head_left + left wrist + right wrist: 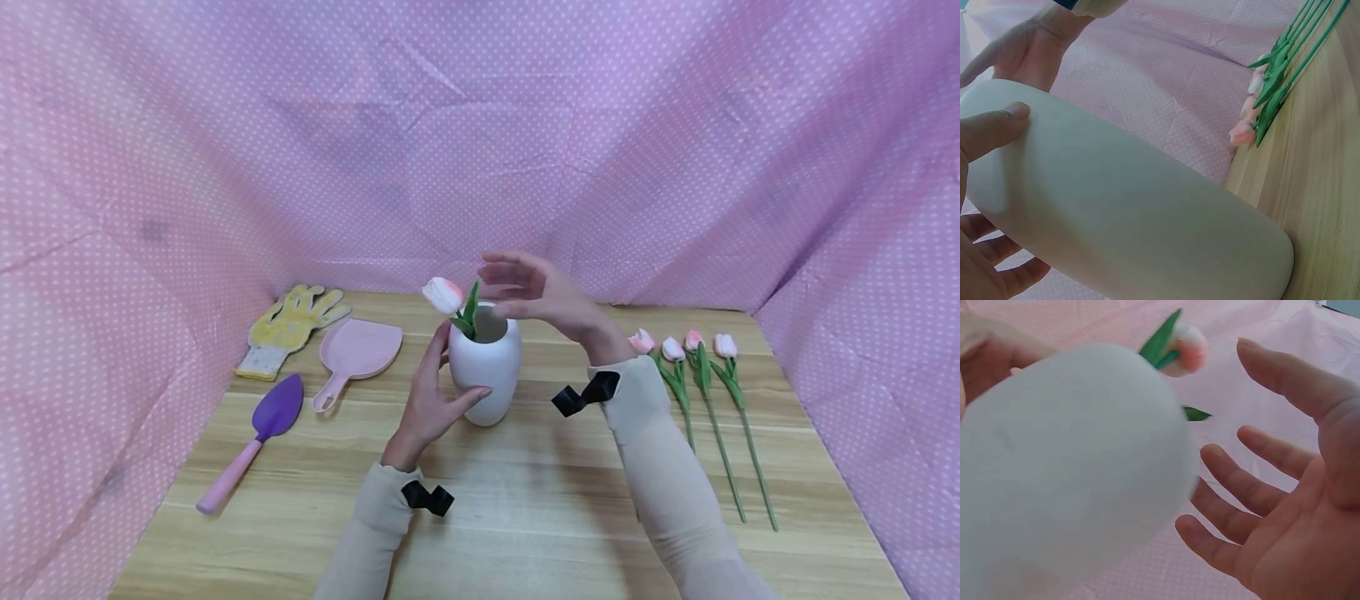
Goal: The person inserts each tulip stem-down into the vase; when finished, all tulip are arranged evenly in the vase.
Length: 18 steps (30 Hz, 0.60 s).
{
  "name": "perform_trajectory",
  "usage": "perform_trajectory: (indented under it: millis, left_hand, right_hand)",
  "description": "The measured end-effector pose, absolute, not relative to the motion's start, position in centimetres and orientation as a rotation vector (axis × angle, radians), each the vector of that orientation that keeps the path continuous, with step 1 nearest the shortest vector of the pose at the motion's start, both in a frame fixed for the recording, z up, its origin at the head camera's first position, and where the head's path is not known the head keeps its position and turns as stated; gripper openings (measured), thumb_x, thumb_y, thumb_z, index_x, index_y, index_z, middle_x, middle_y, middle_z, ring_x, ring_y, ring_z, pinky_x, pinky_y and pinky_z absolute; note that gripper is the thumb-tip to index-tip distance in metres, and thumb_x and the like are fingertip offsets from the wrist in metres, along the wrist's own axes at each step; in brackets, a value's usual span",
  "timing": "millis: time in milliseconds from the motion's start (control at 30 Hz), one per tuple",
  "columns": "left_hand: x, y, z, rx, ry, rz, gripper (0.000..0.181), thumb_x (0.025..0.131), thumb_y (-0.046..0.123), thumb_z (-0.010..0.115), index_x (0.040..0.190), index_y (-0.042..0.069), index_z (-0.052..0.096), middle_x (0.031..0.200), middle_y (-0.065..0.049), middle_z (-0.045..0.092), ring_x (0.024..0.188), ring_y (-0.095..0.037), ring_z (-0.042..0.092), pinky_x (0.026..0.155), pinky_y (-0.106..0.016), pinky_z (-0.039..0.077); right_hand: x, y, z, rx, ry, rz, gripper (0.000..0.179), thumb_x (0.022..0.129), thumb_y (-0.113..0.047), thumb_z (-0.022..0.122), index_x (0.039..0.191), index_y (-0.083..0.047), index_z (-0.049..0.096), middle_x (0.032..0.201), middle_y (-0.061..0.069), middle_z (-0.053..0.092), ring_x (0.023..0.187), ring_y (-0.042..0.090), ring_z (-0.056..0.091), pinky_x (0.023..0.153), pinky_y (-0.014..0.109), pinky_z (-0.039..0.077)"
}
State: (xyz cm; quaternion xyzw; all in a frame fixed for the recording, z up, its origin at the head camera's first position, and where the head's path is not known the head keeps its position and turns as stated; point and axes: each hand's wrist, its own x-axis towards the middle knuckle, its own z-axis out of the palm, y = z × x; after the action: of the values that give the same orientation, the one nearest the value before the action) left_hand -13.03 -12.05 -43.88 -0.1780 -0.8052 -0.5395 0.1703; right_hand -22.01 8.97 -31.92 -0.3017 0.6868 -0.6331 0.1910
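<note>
1. On the light wood-grain tabletop (480,525), near its middle: a smooth, white, egg-shaped vase (487,375), upright. Clock directions are taken from it, head view.
2. At 11 o'clock in its mouth: a pink-and-white tulip with green leaves (442,296), its bloom leaning out over the rim.
3. At 8 o'clock: the left hand (435,402), grasping the vase's side, thumb across the front.
4. At 1 o'clock: the right hand (546,293), released, fingers parted beside the mouth.
5. At 3 o'clock: four long-stemmed pink-and-white tulips (702,371), lying side by side, some stems partly hidden by the beige right sleeve (663,467).
6. At 9 o'clock: a pale pink, rounded dustpan (362,348); beyond it, a yellow-and-white fabric glove (285,327).
7. Between 8 and 9 o'clock: a purple-bladed, pink-handled trowel (276,408).
8. At 12 o'clock: a white-dotted pink cloth (480,167), hanging.
</note>
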Motion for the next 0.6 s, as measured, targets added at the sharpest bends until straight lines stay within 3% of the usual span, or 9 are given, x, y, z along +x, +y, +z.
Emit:
perform_trajectory:
  millis: [100,367,533,600]
  left_hand:
    - [-13.0,-12.0,-43.9,-0.498,-2.288,-1.535,0.103,0.075,0.011,0.088,0.157,0.007,0.026,0.160,-0.014,0.039,0.141,-0.036,0.046,0.110,-0.056,0.046]
    - [-13.0,-12.0,-44.0,-0.504,-2.272,-1.536,0.103,0.074,0.010,0.088,0.157,0.005,0.027,0.159,-0.016,0.039,0.141,-0.037,0.045,0.110,-0.056,0.045]
    - [-13.0,-11.9,-44.0,-0.516,-2.264,-1.533,0.103,0.074,0.009,0.088,0.157,0.005,0.027,0.159,-0.015,0.040,0.140,-0.037,0.046,0.109,-0.057,0.045]
    - [-13.0,-11.9,-44.0,-0.519,-2.260,-1.532,0.103,0.074,0.009,0.088,0.157,0.006,0.027,0.158,-0.015,0.040,0.140,-0.037,0.047,0.109,-0.057,0.046]
  right_hand:
    - [-21.7,10.1,-31.7,-0.824,1.967,-1.816,0.068,0.087,-0.009,0.072,0.149,-0.007,0.043,0.147,0.019,0.053,0.134,0.035,0.055,0.111,0.046,0.048]
    - [-21.3,13.6,-32.1,-0.783,2.009,-2.021,0.048,0.094,0.002,0.061,0.140,-0.008,0.054,0.127,-0.007,0.065,0.123,0.013,0.061,0.102,0.023,0.052]
    - [-20.6,16.0,-32.5,-0.737,2.021,-2.139,0.041,0.093,0.005,0.062,0.131,-0.013,0.062,0.123,-0.005,0.068,0.116,0.011,0.065,0.097,0.024,0.056]
    - [-20.4,16.9,-32.8,-0.713,2.023,-2.181,0.041,0.093,0.006,0.063,0.131,-0.009,0.062,0.123,-0.002,0.069,0.114,0.012,0.067,0.095,0.025,0.057]
